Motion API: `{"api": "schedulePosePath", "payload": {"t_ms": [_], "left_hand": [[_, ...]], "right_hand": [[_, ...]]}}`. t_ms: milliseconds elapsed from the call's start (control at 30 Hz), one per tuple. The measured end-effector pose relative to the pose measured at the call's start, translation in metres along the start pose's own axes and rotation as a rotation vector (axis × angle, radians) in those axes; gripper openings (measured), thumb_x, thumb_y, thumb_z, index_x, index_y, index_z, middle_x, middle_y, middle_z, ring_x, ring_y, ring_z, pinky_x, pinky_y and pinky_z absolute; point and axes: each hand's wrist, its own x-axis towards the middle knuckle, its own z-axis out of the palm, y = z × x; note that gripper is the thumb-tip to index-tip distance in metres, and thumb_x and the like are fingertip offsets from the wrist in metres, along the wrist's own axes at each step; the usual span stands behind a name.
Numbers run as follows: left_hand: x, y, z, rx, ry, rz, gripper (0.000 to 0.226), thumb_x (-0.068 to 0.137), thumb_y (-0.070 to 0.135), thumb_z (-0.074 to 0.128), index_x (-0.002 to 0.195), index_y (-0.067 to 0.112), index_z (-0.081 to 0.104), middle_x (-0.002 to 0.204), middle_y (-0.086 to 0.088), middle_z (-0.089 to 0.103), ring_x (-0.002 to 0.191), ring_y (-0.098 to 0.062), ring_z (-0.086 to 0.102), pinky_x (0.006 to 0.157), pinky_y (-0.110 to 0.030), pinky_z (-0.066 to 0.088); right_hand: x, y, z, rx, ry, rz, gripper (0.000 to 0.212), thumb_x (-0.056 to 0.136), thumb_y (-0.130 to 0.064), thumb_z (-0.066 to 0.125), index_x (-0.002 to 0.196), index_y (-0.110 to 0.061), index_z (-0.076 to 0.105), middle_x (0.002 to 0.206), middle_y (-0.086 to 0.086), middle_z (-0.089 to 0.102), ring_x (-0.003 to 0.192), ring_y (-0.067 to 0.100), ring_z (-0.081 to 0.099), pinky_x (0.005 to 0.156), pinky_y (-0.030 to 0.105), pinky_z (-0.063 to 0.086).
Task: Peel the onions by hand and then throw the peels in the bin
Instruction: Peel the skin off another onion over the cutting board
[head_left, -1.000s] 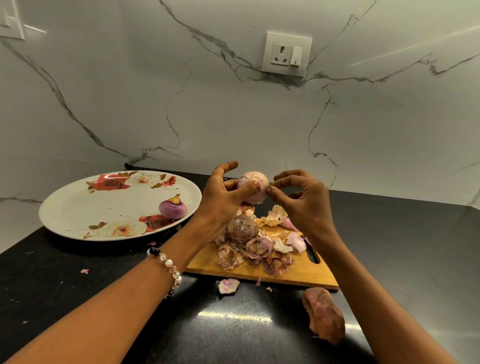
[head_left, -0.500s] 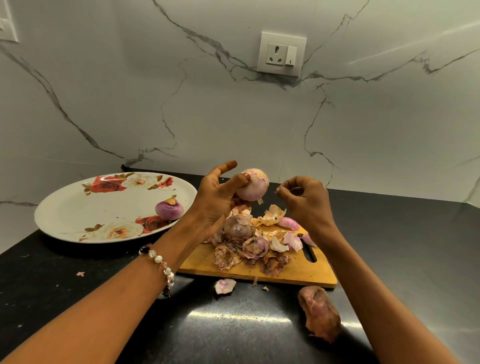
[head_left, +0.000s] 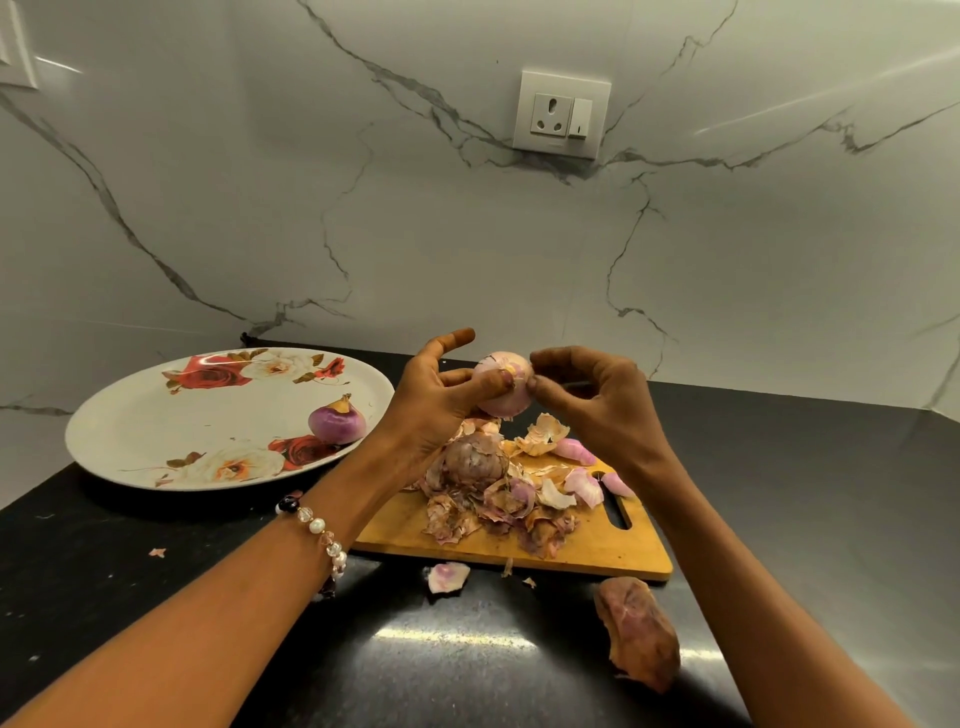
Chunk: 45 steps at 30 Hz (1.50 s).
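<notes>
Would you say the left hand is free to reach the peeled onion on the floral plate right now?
Probably not yet: the left hand grips the onion being peeled. The path to the plate's onion looks open otherwise.

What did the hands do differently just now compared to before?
The right hand, which had pulled away from the pale pink round onion, came back and pinches its skin again. The left hand kept holding the onion. The flowered white plate and wooden chopping board stayed put.

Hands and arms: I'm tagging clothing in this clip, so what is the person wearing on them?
Both forearms are bare, with no sleeves in view. The left wrist carries a bracelet of pearl-white, clear pinkish and one dark bead. The right wrist shows no jewellery.
</notes>
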Motion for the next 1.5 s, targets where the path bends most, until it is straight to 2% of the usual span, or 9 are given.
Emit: {"api": "schedulePosePath", "payload": {"t_ms": [200, 367, 467, 700, 867, 1033, 1167, 1300, 1500], "left_hand": [[-0.001, 0.001, 0.0, 0.113, -0.01, 0.036, 0.084, 0.062, 0.033, 0.076, 0.138, 0.023, 0.04, 0.117, -0.016, 0.065, 0.101, -0.025, 0.067, 0.083, -0.035, 0.057], [-0.002, 0.004, 0.0, 0.071, -0.006, 0.031, 0.082, 0.063, 0.03, 0.076, 0.137, 0.02, 0.042, 0.117, -0.017, 0.065, 0.101, -0.027, 0.067, 0.086, -0.04, 0.056], [-0.003, 0.005, 0.0, 0.049, -0.009, 0.021, 0.083, 0.063, 0.03, 0.075, 0.138, 0.018, 0.041, 0.115, -0.018, 0.066, 0.1, -0.027, 0.067, 0.083, -0.038, 0.058], [0.0, 0.005, -0.003, 0.058, 0.0, 0.012, 0.085, 0.062, 0.033, 0.074, 0.139, 0.02, 0.04, 0.118, -0.019, 0.064, 0.103, -0.029, 0.066, 0.085, -0.038, 0.057], [-0.001, 0.003, -0.001, 0.092, -0.01, 0.014, 0.083, 0.065, 0.032, 0.073, 0.14, 0.02, 0.039, 0.116, -0.02, 0.065, 0.1, -0.027, 0.067, 0.079, -0.032, 0.058], [0.0, 0.004, 0.001, 0.063, 0.006, 0.014, 0.084, 0.063, 0.034, 0.074, 0.138, 0.021, 0.041, 0.115, -0.018, 0.065, 0.1, -0.027, 0.067, 0.082, -0.037, 0.058], [0.001, 0.005, -0.001, 0.052, 0.035, 0.008, 0.084, 0.063, 0.034, 0.075, 0.138, 0.022, 0.04, 0.116, -0.019, 0.065, 0.1, -0.028, 0.067, 0.082, -0.038, 0.058], [0.0, 0.003, 0.001, 0.041, 0.066, -0.002, 0.081, 0.066, 0.031, 0.076, 0.138, 0.023, 0.04, 0.118, -0.019, 0.064, 0.099, -0.026, 0.067, 0.077, -0.033, 0.059], [-0.001, -0.001, 0.003, 0.023, 0.067, -0.024, 0.088, 0.06, 0.035, 0.077, 0.138, 0.021, 0.04, 0.118, -0.021, 0.063, 0.099, -0.029, 0.068, 0.081, -0.042, 0.058]], "right_hand": [[-0.004, -0.001, 0.007, -0.047, 0.032, -0.077, 0.028, 0.081, -0.003, 0.074, 0.108, 0.001, 0.069, 0.095, 0.0, 0.068, 0.082, 0.007, 0.068, 0.077, 0.013, 0.055], [-0.005, -0.002, 0.007, -0.096, 0.101, -0.14, 0.022, 0.08, 0.001, 0.075, 0.102, 0.002, 0.072, 0.09, -0.004, 0.066, 0.074, 0.0, 0.064, 0.072, 0.007, 0.052], [-0.004, 0.0, 0.009, -0.136, 0.14, -0.185, 0.019, 0.081, 0.003, 0.073, 0.099, 0.003, 0.072, 0.088, -0.004, 0.066, 0.074, 0.006, 0.065, 0.071, 0.006, 0.051], [-0.004, 0.004, 0.004, 0.012, 0.058, -0.1, 0.027, 0.083, -0.006, 0.072, 0.109, 0.001, 0.068, 0.096, -0.003, 0.069, 0.083, -0.003, 0.069, 0.074, 0.012, 0.054], [-0.005, 0.006, 0.006, -0.03, 0.088, -0.109, 0.021, 0.082, -0.002, 0.072, 0.103, 0.002, 0.071, 0.091, -0.003, 0.068, 0.077, -0.01, 0.066, 0.07, 0.008, 0.053], [-0.005, 0.004, 0.008, -0.056, 0.157, -0.126, 0.018, 0.084, -0.002, 0.071, 0.102, 0.0, 0.072, 0.088, -0.002, 0.069, 0.071, 0.005, 0.068, 0.07, 0.011, 0.054], [-0.005, 0.0, 0.005, 0.043, 0.125, -0.114, 0.023, 0.086, -0.005, 0.069, 0.106, -0.014, 0.068, 0.091, -0.005, 0.07, 0.084, 0.006, 0.071, 0.074, 0.016, 0.056], [-0.005, 0.001, 0.009, -0.064, 0.12, -0.153, 0.02, 0.083, -0.004, 0.073, 0.103, -0.006, 0.072, 0.098, 0.005, 0.072, 0.079, 0.007, 0.07, 0.074, 0.013, 0.055], [-0.006, 0.004, 0.015, -0.191, 0.198, -0.235, 0.01, 0.082, -0.003, 0.074, 0.091, -0.001, 0.074, 0.096, 0.011, 0.072, 0.08, 0.017, 0.068, 0.074, 0.017, 0.056]]}}
